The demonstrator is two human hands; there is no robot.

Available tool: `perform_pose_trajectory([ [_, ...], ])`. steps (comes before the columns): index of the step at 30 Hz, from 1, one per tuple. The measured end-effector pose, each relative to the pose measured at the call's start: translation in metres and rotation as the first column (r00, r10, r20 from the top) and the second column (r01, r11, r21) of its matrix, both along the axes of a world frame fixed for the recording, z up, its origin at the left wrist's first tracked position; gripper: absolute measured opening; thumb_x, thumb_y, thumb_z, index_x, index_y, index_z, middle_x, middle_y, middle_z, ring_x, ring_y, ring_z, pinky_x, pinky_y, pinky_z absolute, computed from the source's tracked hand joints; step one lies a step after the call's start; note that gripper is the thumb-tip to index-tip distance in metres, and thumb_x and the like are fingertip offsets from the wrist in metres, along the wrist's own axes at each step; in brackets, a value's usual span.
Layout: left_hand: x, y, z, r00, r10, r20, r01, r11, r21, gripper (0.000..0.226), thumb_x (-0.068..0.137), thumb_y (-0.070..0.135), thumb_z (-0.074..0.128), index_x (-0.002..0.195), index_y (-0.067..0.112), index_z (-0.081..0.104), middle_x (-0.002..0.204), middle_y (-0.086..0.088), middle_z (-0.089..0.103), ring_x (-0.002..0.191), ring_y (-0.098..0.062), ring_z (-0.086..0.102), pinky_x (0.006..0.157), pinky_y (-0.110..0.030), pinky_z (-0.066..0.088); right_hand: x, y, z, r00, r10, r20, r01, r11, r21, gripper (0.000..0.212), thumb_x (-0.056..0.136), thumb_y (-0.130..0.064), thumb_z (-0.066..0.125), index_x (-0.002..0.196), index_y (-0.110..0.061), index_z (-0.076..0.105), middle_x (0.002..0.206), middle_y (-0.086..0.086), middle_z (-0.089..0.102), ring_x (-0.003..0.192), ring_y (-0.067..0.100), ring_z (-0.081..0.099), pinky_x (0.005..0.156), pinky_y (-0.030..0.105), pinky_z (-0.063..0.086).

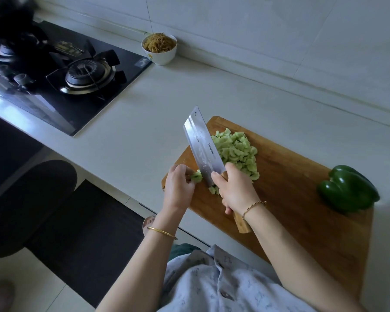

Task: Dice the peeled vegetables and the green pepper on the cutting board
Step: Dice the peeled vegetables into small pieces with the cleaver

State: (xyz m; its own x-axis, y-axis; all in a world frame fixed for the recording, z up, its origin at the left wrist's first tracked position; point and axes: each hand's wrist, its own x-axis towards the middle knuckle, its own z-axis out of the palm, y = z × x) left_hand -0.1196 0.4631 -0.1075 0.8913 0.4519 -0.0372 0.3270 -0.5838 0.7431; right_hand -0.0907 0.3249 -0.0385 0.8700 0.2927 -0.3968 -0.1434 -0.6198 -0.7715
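Last stub of peeled vegetable (pixel 196 176) sits at the near-left corner of the cutting board (pixel 291 199), pinched in the curled fingers of the left hand (pixel 178 185). Right hand (pixel 236 190) is wrapped round the handle of the cleaver (pixel 203 147), blade edge down just beside the stub.

Diced pile (pixel 236 152) is heaped behind the blade. Judgement: the peeled vegetable is nearly finished, a few cuts left.

Green pepper (pixel 348 191) lies whole at the board's right end, uncut, so it is the larger remainder.

Bowl of shreds (pixel 159 49) stands by the wall and the gas hob (pixel 61 70) is at left, both well apart. The pile crowds the cutting spot and may need pushing aside.
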Motion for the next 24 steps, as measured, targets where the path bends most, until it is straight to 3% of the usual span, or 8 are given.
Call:
perform_pose_trajectory([
  [6, -0.002, -0.002, 0.004, 1.0, 0.002, 0.0, -0.002, 1.0, -0.019, 0.017, 0.079, 0.001, 0.067, 0.078, 0.015, 0.057, 0.094, -0.003, 0.055, 0.084, -0.018, 0.054, 0.072, -0.028, 0.05, -0.004, 0.001, -0.003, 0.998, 0.024, -0.056, -0.025, 1.0, -0.011, 0.016, 0.101, -0.033, 0.043, 0.107, -0.018, 0.041, 0.072, 0.001, 0.047, 0.037, 0.007, 0.042, 0.039, 0.024, 0.044],
  [12, -0.001, -0.001, 0.004, 1.0, 0.004, 0.009, -0.004, 0.999, -0.034, 0.014, 0.078, 0.004, 0.071, 0.08, 0.013, 0.06, 0.092, -0.001, 0.054, 0.083, -0.016, 0.055, 0.073, -0.027, 0.049, 0.0, 0.01, -0.007, 0.998, 0.062, -0.034, -0.064, 0.995, -0.082, 0.02, 0.1, -0.032, 0.042, 0.106, -0.013, 0.044, 0.079, 0.004, 0.05, 0.044, 0.014, 0.048, 0.036, 0.024, 0.044],
  [17, -0.002, 0.002, 0.007, 1.0, -0.001, -0.005, 0.001, 0.999, -0.051, 0.012, 0.078, 0.006, 0.071, 0.078, 0.013, 0.062, 0.09, 0.0, 0.055, 0.08, -0.016, 0.056, 0.073, -0.026, 0.05, -0.001, 0.009, -0.014, 0.999, -0.012, -0.043, 0.011, 1.0, -0.027, 0.019, 0.1, -0.032, 0.043, 0.099, -0.013, 0.045, 0.07, 0.001, 0.048, 0.036, 0.009, 0.044, 0.036, 0.024, 0.044],
  [21, -0.002, 0.003, 0.006, 1.0, 0.007, 0.011, -0.006, 0.996, -0.085, 0.013, 0.078, 0.004, 0.073, 0.077, 0.013, 0.064, 0.087, 0.001, 0.056, 0.073, -0.005, 0.053, 0.064, -0.006, 0.041, 0.0, 0.007, -0.013, 1.0, -0.03, -0.004, 0.03, 0.999, -0.013, 0.022, 0.1, -0.035, 0.044, 0.091, -0.015, 0.043, 0.07, 0.003, 0.049, 0.034, 0.01, 0.042, 0.038, 0.025, 0.044],
  [24, 0.0, 0.003, 0.002, 0.999, 0.035, 0.013, -0.034, 0.998, -0.055, 0.013, 0.076, 0.006, 0.075, 0.08, 0.01, 0.064, 0.086, -0.001, 0.059, 0.077, -0.014, 0.054, 0.064, -0.014, 0.041, 0.001, 0.004, -0.009, 0.999, -0.031, 0.027, 0.031, 1.0, -0.004, 0.024, 0.099, -0.035, 0.044, 0.085, -0.016, 0.041, 0.07, 0.003, 0.048, 0.035, 0.012, 0.042, 0.038, 0.024, 0.044],
])
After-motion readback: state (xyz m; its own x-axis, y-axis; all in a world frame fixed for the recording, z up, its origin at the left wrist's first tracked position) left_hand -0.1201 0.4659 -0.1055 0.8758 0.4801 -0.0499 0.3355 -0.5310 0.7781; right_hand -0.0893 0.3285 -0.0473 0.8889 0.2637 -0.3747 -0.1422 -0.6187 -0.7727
